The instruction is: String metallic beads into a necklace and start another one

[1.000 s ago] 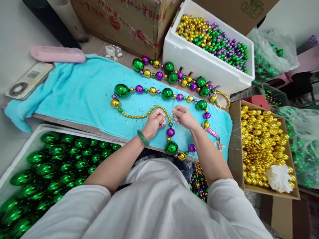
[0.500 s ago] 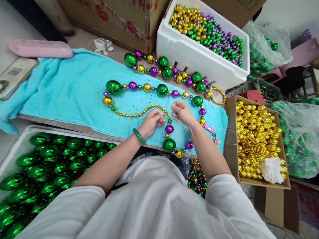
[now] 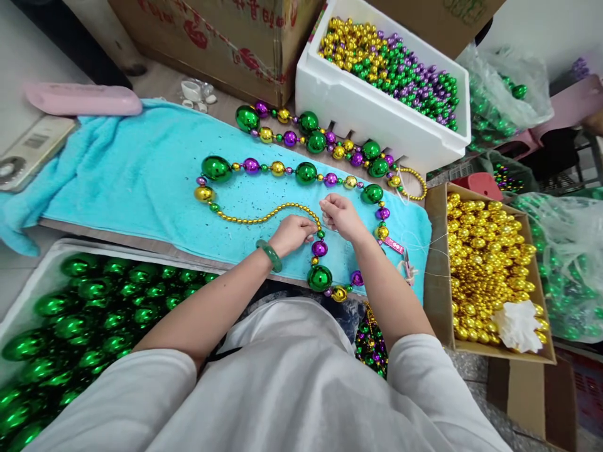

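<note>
Gold, green and purple, glossy and uneven in size, the necklace loops across the turquoise towel at centre. The left hand pinches its beads at five o'clock; the right hand is curled closed, its contents unclear, the right forearm hiding part of the loop. Green balls lie at eight, a foam box at one, a gold-filled carton at three.
</note>
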{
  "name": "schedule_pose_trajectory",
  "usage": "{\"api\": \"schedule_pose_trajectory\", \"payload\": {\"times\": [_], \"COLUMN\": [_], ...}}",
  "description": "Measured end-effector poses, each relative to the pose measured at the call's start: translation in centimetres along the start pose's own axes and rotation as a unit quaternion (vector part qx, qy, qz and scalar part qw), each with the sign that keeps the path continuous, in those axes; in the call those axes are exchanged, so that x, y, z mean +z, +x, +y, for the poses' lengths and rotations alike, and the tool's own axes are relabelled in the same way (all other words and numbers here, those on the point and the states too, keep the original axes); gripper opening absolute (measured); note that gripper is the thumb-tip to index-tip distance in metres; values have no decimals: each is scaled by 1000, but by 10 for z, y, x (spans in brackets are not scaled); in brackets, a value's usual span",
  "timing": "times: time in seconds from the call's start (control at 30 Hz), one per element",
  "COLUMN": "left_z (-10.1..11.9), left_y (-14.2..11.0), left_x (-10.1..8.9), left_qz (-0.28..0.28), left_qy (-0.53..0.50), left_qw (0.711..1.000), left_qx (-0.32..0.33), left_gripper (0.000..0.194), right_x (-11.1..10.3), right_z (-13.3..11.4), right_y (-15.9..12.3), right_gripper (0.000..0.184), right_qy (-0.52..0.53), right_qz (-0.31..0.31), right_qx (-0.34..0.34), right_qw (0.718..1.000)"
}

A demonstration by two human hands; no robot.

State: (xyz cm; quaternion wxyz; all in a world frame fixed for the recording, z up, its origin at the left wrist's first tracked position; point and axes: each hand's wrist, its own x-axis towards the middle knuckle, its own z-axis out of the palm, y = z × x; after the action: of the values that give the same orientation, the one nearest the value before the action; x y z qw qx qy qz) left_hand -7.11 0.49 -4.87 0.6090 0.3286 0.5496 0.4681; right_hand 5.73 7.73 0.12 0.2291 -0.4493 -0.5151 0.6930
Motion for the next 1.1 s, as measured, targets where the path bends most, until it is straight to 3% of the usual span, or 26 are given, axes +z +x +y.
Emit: {"api": "schedule_pose_trajectory", "payload": {"times": [0.17,0.33,0.57,0.77,0.9,1.0,1.1], "left_z": [0,3,0,1,21,51,76], "left_y": [-3,-10,-16,-13,-33,-58,-68], "left_x": [-1,3,14,15,10,10,16], "left_qz": [-21,25,28,4,-20,-43,-24], "left_qy": [128,253,346,369,373,346,302], "left_qw": [988,951,925,919,915,914,917], "left_qx": [83,174,153,139,155,206,258], "left_gripper": [18,23,24,21,20,19,18], "right_x": [-3,-3,-14,-19,-11,-7,-9], "right_z": [7,14,19,19,-1,-36,-73], "right_y": [-1,-1,8,8,-14,-42,-58], "right_gripper": [41,40,46,50,49,44,41], "right_qy": [19,37,39,27,-3,-47,-67], "right_qz": [16,40,37,33,11,-19,-13], "right_qx": [25,41,68,77,44,-29,-107], "right_qw": [999,998,996,996,999,998,992]}}
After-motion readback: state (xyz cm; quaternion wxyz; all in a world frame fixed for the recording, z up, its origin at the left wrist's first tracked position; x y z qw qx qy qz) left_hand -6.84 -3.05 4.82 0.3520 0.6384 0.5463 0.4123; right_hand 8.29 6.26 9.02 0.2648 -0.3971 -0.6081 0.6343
